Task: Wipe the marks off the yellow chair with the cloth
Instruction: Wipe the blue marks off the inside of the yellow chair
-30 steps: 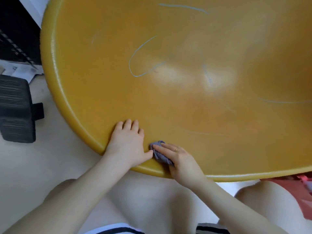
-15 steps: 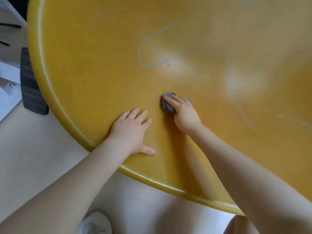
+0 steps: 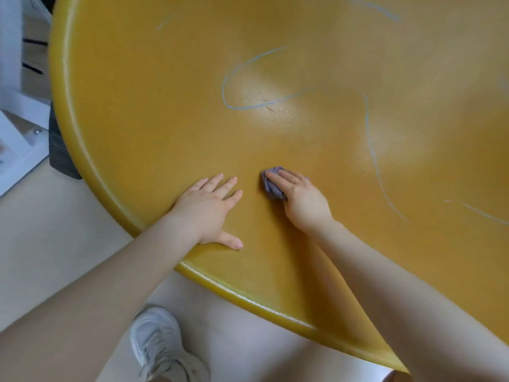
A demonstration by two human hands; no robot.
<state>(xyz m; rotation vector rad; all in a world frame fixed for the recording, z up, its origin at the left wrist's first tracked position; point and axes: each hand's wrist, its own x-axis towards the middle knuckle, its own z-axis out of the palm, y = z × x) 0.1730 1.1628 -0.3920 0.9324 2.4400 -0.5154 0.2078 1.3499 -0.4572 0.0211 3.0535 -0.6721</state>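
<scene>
Nearest to me, a grey-white sneaker (image 3: 162, 351) sits on the pale floor (image 3: 55, 216), just short of the yellow chair's (image 3: 165, 119) rounded near rim. Moving up onto the seat, my left hand (image 3: 208, 212) lies flat, fingers (image 3: 220, 186) spread wide and holding nothing, thumb out along the rim; I read it as bracing the chair while the other hand works. Just to its right, apart from it, my right hand (image 3: 301, 197) presses down on the cloth (image 3: 271, 183), a small purple-grey wad bunched under the palm with the fingers laid narrow over it and only its left edge peeking out. That cloth looks soft and light, so I judge it will crumple and slide unless I keep it pinned under flat fingers rather than pinched at a corner. The chair surface looks hard, smooth and glossy, probably slick, so firm downward pressure seems the way to go. Farther on, there's a looping blue mark (image 3: 239, 84) around the bright sheen, with a couple of small dark scuffs inside it. To the right runs a long curving pale line (image 3: 371, 150), and at the far edge another blue streak (image 3: 369, 8). None is under the cloth, so plenty remains. Far left, a dark ribbed object (image 3: 59, 153) and white furniture (image 3: 19, 111) stand behind the chair.
</scene>
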